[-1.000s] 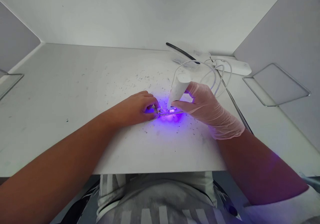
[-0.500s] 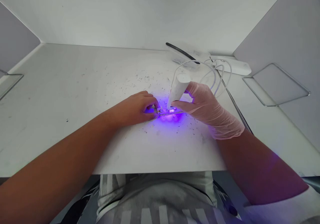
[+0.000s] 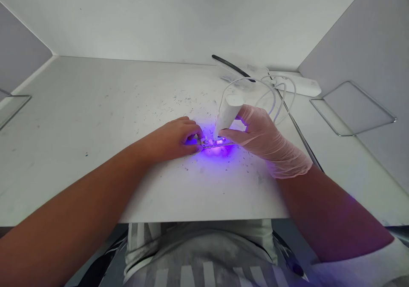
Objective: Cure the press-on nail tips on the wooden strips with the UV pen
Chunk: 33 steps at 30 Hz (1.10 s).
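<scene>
My right hand (image 3: 262,135), in a thin translucent glove, grips a white pen-shaped lamp (image 3: 227,112) tilted with its tip down. Violet light from the tip falls on a small flat strip-like piece (image 3: 214,142) lying on the white table (image 3: 96,120). Bare, my left hand (image 3: 177,138) rests on the table with its fingers curled, pinching the left end of that piece. A white cord (image 3: 255,86) runs from the lamp's top toward the back of the table.
Dark specks are scattered over the table's middle. A white power strip (image 3: 298,84) and a dark slim tool (image 3: 233,67) lie at the back right. A wire frame (image 3: 353,108) stands at the right, another (image 3: 12,105) at the left edge. White walls enclose the table.
</scene>
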{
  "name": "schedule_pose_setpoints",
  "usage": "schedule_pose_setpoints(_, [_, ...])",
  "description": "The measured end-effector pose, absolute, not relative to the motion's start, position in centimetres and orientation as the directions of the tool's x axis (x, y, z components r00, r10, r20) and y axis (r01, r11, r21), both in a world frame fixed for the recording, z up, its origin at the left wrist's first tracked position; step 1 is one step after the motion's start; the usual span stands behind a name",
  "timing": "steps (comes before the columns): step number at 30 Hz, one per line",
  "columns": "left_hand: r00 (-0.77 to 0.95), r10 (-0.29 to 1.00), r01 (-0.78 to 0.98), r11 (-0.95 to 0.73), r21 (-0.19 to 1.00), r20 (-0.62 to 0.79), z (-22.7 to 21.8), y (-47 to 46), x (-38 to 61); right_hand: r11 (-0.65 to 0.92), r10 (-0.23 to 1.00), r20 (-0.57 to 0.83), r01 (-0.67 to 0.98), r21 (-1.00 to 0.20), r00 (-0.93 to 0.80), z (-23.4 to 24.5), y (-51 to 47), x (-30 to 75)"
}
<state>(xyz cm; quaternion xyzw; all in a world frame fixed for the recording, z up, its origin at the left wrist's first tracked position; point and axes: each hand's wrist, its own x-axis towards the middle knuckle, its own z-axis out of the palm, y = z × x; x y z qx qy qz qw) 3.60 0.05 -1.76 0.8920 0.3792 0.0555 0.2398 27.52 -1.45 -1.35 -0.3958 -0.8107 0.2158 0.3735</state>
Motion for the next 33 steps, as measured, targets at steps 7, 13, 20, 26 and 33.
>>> schedule_pose_setpoints(7, [0.705, 0.705, 0.652, -0.596, 0.47, -0.084, -1.64, 0.01, 3.68, 0.607, 0.794, 0.45, 0.49, -0.626, -0.408, -1.54, -1.36, 27.54])
schedule_pose_setpoints(13, [0.704, 0.705, 0.651, -0.592, 0.474, -0.085, -1.81, 0.07, 3.62, 0.593, 0.804, 0.439, 0.485, -0.643, -0.401, -1.35, -1.44, 27.51])
schedule_pose_setpoints(20, [0.708, 0.701, 0.648, -0.597, 0.472, -0.085, -1.76, 0.02, 3.6, 0.598, 0.8, 0.441, 0.479, -0.642, -0.408, -1.37, -1.38, 27.52])
schedule_pose_setpoints(26, [0.707, 0.703, 0.644, -0.594, 0.482, -0.078, -1.7, 0.01, 3.64, 0.592, 0.804, 0.441, 0.462, -0.66, -0.399, -1.23, -1.58, 27.35])
schedule_pose_setpoints(33, [0.702, 0.707, 0.654, -0.594, 0.469, -0.085, -1.84, 0.06, 3.53, 0.591, 0.804, 0.432, 0.475, -0.652, -0.408, -1.22, -1.43, 27.48])
